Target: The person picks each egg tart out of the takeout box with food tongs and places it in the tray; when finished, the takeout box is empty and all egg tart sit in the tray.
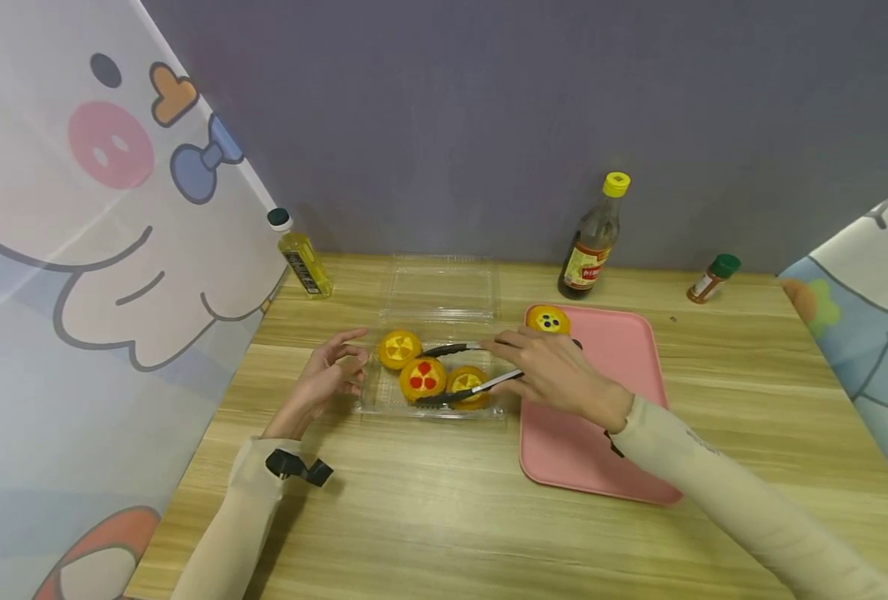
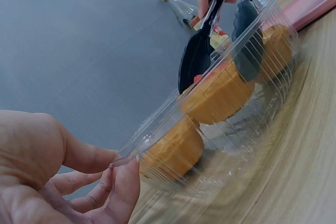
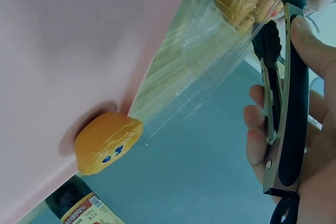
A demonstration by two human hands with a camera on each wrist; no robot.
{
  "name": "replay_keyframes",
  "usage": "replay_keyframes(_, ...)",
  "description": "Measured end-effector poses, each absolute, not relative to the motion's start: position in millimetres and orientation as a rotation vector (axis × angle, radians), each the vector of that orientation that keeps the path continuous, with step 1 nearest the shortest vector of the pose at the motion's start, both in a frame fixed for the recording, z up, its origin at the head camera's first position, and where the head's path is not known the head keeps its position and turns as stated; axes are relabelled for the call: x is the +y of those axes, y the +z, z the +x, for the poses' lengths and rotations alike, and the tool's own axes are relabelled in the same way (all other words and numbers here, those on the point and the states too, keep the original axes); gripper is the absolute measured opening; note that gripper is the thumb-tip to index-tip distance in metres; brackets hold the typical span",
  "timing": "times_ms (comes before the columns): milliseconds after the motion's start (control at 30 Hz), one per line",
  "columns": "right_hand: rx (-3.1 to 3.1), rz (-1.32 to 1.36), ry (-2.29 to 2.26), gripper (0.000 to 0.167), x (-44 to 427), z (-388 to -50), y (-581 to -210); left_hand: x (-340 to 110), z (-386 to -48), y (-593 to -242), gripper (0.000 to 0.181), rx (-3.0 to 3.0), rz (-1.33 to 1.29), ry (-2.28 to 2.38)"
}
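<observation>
My left hand [image 1: 327, 375] pinches the left rim of a clear plastic container [image 1: 432, 414] between thumb and fingertips, as the left wrist view shows. Inside it sit a tart with red pieces on top [image 1: 423, 379] and two tarts with yellow tops, one at the back left [image 1: 398, 349] and one at the front right [image 1: 468, 382]. In my right hand [image 1: 556, 371] is a pair of tongs [image 3: 294, 103], its black tips spread on either side of the red-topped tart. Whether the tips press on it I cannot tell.
A pink tray [image 1: 601, 450] lies to the right, with a blue-dotted tart [image 1: 547, 319] at its back left corner. The container's clear lid [image 1: 444, 287] stands open behind. Along the back are an oil bottle [image 1: 304, 262], a dark sauce bottle [image 1: 588, 254] and a green-capped jar [image 1: 714, 279].
</observation>
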State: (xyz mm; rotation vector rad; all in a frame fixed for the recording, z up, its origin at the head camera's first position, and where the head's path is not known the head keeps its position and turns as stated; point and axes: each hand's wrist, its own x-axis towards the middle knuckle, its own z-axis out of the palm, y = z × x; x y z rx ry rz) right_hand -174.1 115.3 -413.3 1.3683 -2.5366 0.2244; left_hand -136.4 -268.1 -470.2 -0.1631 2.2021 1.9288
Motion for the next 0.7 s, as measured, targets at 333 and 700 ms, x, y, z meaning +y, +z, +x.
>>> replay_keyframes(333,-2.599,1.28,0.324,0.067,125.6,-171.6,-415.9,-268.5,-136.6,-466.4,0.056,2.194,-0.157,1.933)
replay_keyframes(700,-2.644,1.138,0.377,0.07,146.7,-165.5,-410.9,-269.0,-136.3,-466.7,0.056,2.216,-0.155,1.897)
